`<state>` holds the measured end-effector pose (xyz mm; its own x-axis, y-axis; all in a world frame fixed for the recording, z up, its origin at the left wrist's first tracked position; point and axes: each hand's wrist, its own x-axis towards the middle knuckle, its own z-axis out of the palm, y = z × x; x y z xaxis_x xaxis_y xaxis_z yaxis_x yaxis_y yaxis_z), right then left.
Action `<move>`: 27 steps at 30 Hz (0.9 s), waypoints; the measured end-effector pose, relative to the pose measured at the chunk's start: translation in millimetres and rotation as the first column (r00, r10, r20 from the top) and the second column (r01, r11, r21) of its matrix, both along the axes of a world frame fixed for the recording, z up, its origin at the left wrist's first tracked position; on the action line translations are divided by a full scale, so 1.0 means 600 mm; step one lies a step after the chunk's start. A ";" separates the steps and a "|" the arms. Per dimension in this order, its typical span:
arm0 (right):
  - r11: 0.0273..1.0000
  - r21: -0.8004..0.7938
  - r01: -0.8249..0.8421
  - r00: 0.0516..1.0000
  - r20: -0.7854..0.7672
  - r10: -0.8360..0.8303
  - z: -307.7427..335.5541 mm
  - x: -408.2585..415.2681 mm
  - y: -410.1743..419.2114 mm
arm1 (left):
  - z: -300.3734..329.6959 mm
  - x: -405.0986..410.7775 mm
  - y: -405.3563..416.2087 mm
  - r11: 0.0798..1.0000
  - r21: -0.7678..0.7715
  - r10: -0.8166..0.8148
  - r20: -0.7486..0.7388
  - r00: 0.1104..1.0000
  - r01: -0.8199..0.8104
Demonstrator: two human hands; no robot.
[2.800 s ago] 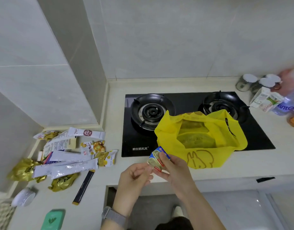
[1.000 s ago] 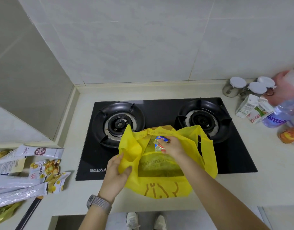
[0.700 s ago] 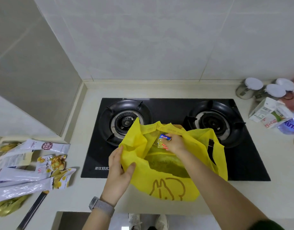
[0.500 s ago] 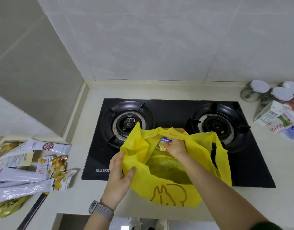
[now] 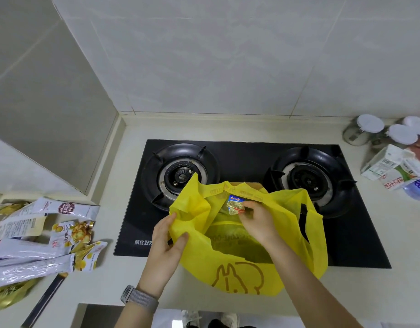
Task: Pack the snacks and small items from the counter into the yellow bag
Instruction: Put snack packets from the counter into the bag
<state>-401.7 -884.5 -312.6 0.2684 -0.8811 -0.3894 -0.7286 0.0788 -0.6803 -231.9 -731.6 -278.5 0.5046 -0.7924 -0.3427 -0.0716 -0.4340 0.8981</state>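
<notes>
The yellow bag (image 5: pixel 242 271) with a rabbit outline stands open on the front of the hob and counter. My left hand (image 5: pixel 167 242) pinches its left rim and holds the mouth wide. My right hand (image 5: pixel 257 220) is inside the mouth, pinching a small clear snack packet (image 5: pixel 235 205) with a blue and red label over the bag's interior. A flat yellowish item lies at the bag's bottom. More snack packets (image 5: pixel 45 237), white, silver and gold, lie in a heap on the counter at the far left.
A black two-burner gas hob (image 5: pixel 242 162) lies behind and under the bag. At the right edge are white-lidded jars (image 5: pixel 365 129), a milk carton (image 5: pixel 391 169) and a bottle. A dark stick-shaped packet (image 5: pixel 44 300) lies at the counter's front left.
My right hand carried the small packet from in front of the bag into its mouth. My left hand took hold of the bag's left rim. Over the last second both hands have barely moved.
</notes>
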 end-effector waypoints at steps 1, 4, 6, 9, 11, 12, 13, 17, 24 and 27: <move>1.000 -0.005 0.023 0.998 0.051 -0.023 0.008 -0.008 0.012 | 0.003 0.000 0.001 1.000 -0.003 0.004 0.008 1.000 -0.004; 0.993 0.003 0.114 0.963 0.244 -0.112 0.034 -0.028 0.051 | 0.012 -0.001 0.009 1.000 -0.005 0.022 0.046 0.999 -0.022; 0.989 0.013 0.151 0.925 0.350 -0.146 0.049 -0.032 0.077 | 0.019 0.000 0.020 0.999 -0.008 0.054 0.071 0.996 -0.054; 0.989 0.005 0.151 0.875 0.465 -0.136 0.068 -0.027 0.110 | 0.027 0.006 0.045 0.991 0.003 0.131 0.087 0.988 -0.132; 0.991 -0.016 0.130 0.859 0.501 -0.105 0.078 -0.018 0.126 | 0.029 0.013 0.067 0.985 0.009 0.169 0.093 0.981 -0.171; 0.993 -0.034 0.117 0.857 0.509 -0.084 0.082 -0.012 0.132 | 0.030 0.017 0.078 0.983 0.010 0.183 0.090 0.979 -0.185; 0.993 -0.051 0.102 0.857 0.512 -0.062 0.085 -0.007 0.137 | 0.032 0.021 0.090 0.980 0.010 0.199 0.080 0.977 -0.201; 0.994 -0.099 0.049 0.864 0.504 0.007 0.095 0.020 0.160 | 0.034 0.043 0.136 0.973 0.027 0.227 0.046 0.973 -0.229; 0.987 -0.152 -0.050 0.874 0.471 0.117 0.102 0.094 0.228 | 0.032 0.120 0.226 0.947 0.084 0.309 0.028 0.951 -0.310; 0.987 -0.149 -0.059 0.882 0.455 0.122 0.096 0.139 0.264 | 0.035 0.167 0.267 0.935 0.068 0.349 0.016 0.937 -0.349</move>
<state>-318.6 -725.8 -255.0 0.4710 -0.8777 -0.0884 -0.3291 -0.0818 -0.9407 -131.8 -571.7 -257.6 0.7464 -0.5409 -0.3877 0.0922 -0.4929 0.8652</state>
